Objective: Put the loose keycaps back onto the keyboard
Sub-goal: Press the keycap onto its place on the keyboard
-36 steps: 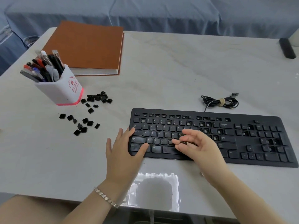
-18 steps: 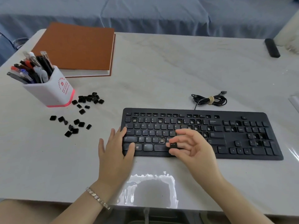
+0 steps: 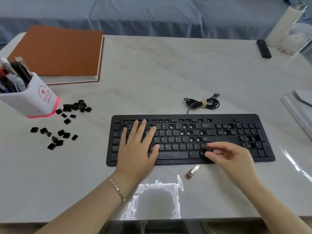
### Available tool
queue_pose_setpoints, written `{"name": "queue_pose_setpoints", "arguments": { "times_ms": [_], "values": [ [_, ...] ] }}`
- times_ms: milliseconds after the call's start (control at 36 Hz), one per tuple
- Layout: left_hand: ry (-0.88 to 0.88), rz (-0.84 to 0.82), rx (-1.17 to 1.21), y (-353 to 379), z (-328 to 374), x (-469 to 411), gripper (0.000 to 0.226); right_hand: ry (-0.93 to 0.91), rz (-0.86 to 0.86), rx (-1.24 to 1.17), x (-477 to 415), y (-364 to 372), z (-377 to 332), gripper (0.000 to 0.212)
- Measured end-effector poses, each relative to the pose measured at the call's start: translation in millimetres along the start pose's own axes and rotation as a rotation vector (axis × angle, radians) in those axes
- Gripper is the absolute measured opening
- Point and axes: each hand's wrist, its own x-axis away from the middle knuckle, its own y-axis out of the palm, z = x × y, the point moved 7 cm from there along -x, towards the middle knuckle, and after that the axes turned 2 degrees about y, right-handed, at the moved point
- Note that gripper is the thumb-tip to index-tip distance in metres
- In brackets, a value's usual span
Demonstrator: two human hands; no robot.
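Observation:
A black keyboard [image 3: 239, 119] lies on the table in front of me, with several bare sockets where keycaps are off. My left hand [image 3: 136, 149] rests flat on the left half of the keys, fingers spread. My right hand [image 3: 231, 157] pinches one black keycap [image 3: 209, 148] between thumb and fingers, just above the bottom rows to the right of the space bar. Several loose black keycaps [image 3: 55, 135] lie scattered on the table to the left of the keyboard, with another cluster of keycaps [image 3: 76, 107] beside the pen holder.
A white pen holder [image 3: 32, 100] full of pens stands at the left edge, a brown notebook [image 3: 57, 51] behind it. The coiled keyboard cable [image 3: 202, 103] lies behind the keyboard. A metal hair clip [image 3: 192, 172] lies near the front edge. A black remote [image 3: 263, 48] is far right.
My left hand slid from the keyboard's left edge onto its keys. My right hand carried the keycap rightwards, uncovering a hair clip on the table. The view shifted left.

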Motion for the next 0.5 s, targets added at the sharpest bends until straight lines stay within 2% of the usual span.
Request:
{"name": "queue_pose_setpoints", "arguments": {
  "times_ms": [222,500],
  "values": [
    [0.02,0.053,-0.031,-1,1,0,0.052,0.0,0.002,0.018,-18,-5,-10,0.022],
    [0.019,0.064,-0.037,1,1,0,0.052,0.027,-0.051,0.004,-28,1,-7,0.029]
  ]
}}
